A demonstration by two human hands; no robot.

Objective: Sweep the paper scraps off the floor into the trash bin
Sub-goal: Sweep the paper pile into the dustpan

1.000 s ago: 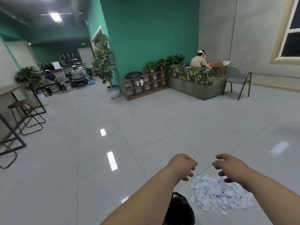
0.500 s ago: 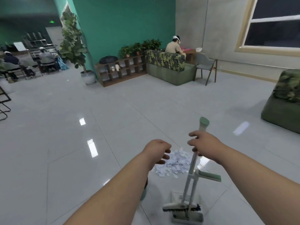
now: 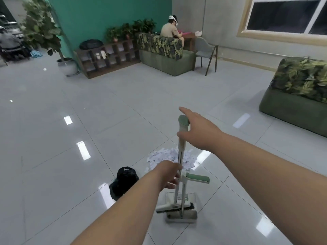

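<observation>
The left hand (image 3: 168, 174) reaches the lower shaft of an upright broom (image 3: 181, 151) clipped into its dustpan (image 3: 180, 219); whether it grips is unclear. The right hand (image 3: 200, 133) rests open against the top. The light, stiff shaft suits a mid-height hold. Beyond, a black trash bin (image 3: 124, 181) sits near featherlight paper scraps (image 3: 162, 156).

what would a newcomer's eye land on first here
An upright broom and dustpan set stands centre foreground, the right hand open at its green handle top and the left hand at the shaft lower down. Just behind lies a pile of white paper scraps, with a black-bagged trash bin to its left.
</observation>
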